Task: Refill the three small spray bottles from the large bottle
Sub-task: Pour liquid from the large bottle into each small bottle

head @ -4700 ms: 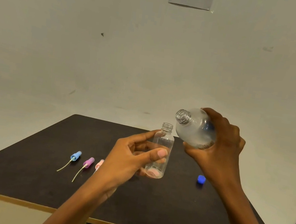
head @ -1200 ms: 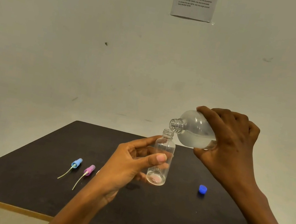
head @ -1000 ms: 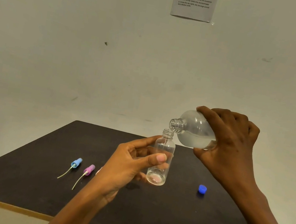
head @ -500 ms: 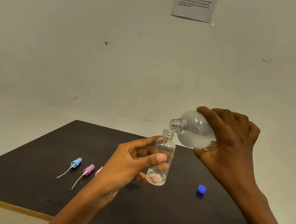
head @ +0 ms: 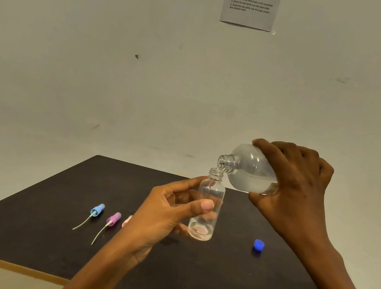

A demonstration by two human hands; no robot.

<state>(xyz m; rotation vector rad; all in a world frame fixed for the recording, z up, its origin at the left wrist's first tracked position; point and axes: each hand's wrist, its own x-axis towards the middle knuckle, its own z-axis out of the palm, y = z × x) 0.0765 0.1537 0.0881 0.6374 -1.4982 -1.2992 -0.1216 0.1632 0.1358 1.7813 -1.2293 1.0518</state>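
**Pouring above the dark table**

Over the table (head: 45,233) the large bottle (head: 250,171) lies tipped, neck toward eight o'clock, lip at the small spray bottle (head: 208,204)'s mouth. The right hand (head: 295,186) wraps its belly; partly full, it probably feels weighty and sloshy. The left hand (head: 168,215) pinches the small one: light, rigid, likely slick. I count one of each bottle here. At nine o'clock lie the blue spray top (head: 97,209), purple spray top (head: 114,218) and pink spray top (head: 127,220); at three, one blue cap (head: 258,245).

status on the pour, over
Left hand grips small bottle, upright. Right hand grips large bottle, tilted, mouth over small bottle's neck. Spray heads and blue cap lie aside on table.
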